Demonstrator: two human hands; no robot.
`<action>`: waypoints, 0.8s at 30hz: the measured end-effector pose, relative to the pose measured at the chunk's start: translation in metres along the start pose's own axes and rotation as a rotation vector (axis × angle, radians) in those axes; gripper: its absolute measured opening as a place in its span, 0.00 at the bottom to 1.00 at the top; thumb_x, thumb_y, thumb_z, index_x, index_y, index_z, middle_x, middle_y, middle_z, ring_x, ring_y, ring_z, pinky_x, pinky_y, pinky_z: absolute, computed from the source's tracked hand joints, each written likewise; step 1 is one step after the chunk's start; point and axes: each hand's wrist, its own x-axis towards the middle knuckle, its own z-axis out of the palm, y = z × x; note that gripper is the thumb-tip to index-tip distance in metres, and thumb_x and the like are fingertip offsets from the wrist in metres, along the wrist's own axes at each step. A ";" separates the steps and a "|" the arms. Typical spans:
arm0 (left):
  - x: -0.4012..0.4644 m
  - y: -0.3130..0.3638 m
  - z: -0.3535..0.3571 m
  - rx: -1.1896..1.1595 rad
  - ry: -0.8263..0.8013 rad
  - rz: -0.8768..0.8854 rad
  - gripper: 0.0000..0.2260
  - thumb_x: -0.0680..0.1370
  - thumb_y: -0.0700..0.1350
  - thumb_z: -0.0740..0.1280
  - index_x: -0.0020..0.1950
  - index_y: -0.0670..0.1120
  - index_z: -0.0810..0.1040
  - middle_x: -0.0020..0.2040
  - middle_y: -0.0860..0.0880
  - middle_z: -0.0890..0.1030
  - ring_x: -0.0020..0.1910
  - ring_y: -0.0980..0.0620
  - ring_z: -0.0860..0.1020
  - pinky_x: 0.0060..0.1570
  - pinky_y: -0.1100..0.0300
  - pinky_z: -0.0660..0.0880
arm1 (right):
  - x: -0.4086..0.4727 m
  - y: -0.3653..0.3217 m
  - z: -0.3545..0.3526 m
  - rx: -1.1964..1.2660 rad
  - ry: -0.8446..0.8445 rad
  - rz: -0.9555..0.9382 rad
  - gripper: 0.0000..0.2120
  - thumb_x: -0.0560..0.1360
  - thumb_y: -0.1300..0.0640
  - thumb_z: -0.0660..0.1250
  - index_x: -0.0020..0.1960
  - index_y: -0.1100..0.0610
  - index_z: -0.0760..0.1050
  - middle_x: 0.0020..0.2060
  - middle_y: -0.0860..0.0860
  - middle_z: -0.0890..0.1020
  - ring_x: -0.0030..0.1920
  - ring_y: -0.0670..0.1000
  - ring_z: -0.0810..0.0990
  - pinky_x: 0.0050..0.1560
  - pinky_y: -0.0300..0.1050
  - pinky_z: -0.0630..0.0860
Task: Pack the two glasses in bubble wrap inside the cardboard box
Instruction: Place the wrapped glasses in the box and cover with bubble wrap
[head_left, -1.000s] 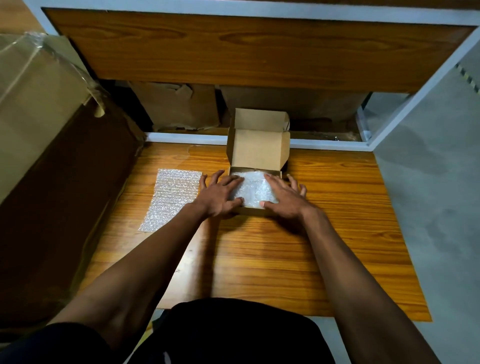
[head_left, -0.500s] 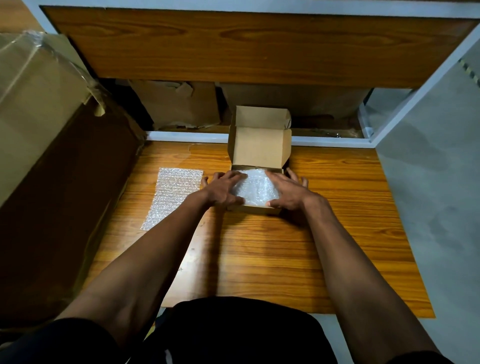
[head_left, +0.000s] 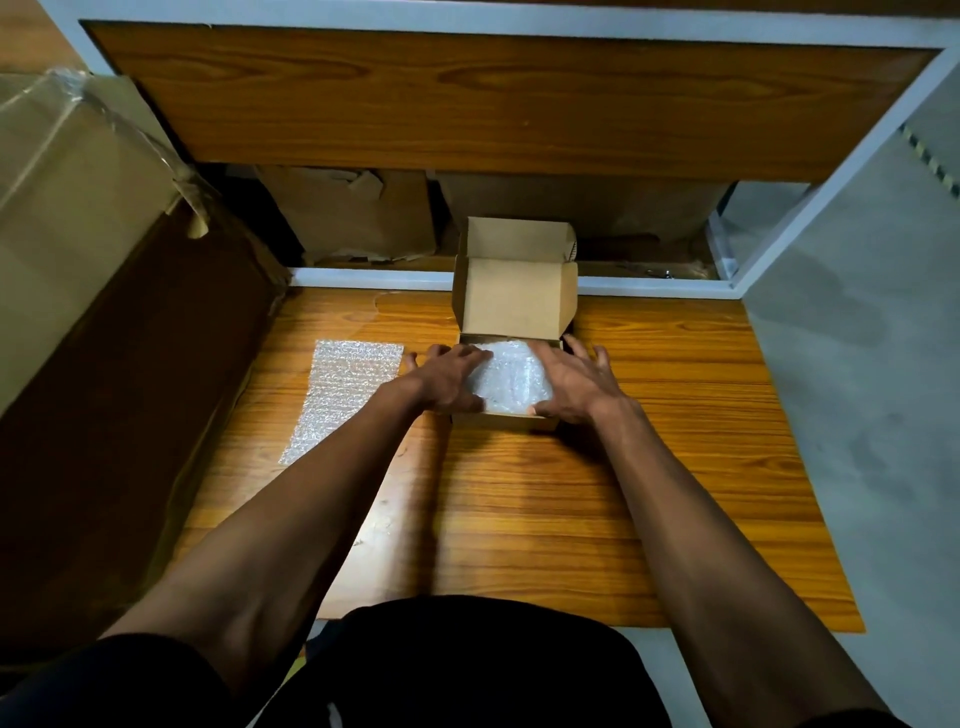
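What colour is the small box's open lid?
Plain tan cardboard lid, unprinted, seen in the head view.

head view | worn high | faces forward-down | table (head_left: 519, 519) close below

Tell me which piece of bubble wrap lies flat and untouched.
The bubble wrap sheet spread flat on the wooden table, left of the small cardboard box. The other bubble wrap sits bunched inside that box, between both hands.

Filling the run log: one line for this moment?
both hands on bubble wrap | in cardboard box | lid open | spare sheet left
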 end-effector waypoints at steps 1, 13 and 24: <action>-0.003 0.000 0.002 -0.005 0.024 0.015 0.37 0.80 0.60 0.71 0.85 0.60 0.56 0.86 0.52 0.54 0.83 0.39 0.50 0.76 0.28 0.42 | -0.002 0.000 0.001 0.022 0.006 0.008 0.51 0.72 0.43 0.77 0.84 0.45 0.48 0.82 0.50 0.62 0.84 0.58 0.48 0.80 0.68 0.43; -0.031 0.020 0.064 0.073 0.497 0.283 0.16 0.81 0.65 0.64 0.64 0.60 0.78 0.66 0.53 0.74 0.73 0.43 0.64 0.67 0.38 0.60 | 0.003 0.004 0.001 0.078 -0.097 0.098 0.48 0.74 0.39 0.75 0.85 0.44 0.50 0.84 0.47 0.57 0.83 0.59 0.46 0.79 0.65 0.46; -0.028 0.021 0.054 0.206 0.438 0.228 0.20 0.81 0.70 0.59 0.61 0.62 0.83 0.71 0.53 0.70 0.76 0.43 0.58 0.62 0.40 0.63 | 0.007 0.001 -0.009 0.111 -0.216 0.113 0.49 0.75 0.44 0.76 0.85 0.43 0.47 0.84 0.48 0.55 0.83 0.62 0.44 0.79 0.68 0.46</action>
